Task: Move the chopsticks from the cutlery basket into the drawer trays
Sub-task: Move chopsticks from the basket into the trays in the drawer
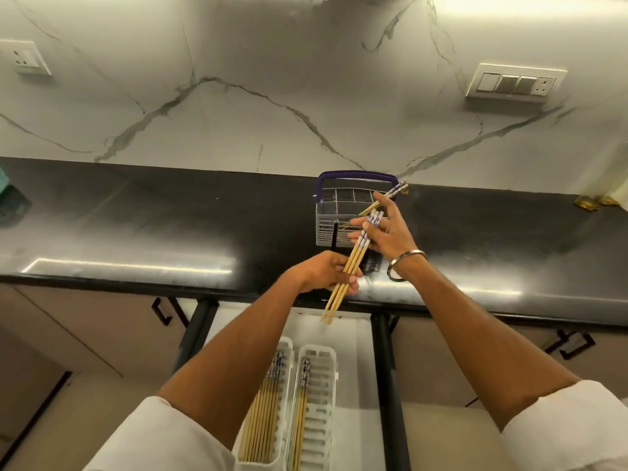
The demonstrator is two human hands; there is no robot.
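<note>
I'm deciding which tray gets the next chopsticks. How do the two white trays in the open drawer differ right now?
The left tray holds a full row of chopsticks that covers most of its floor; the right tray holds only a few, along its left side. So the right tray's slotted floor shows bare, the left tray's hardly at all. Both are white, long and lie side by side, chopsticks with patterned ends pointing toward the counter.

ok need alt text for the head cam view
Over a black counter, the left hand grips a bundle of chopsticks while the right hand holds more above the cutlery basket. Below, two white drawer trays already hold chopsticks.
</note>
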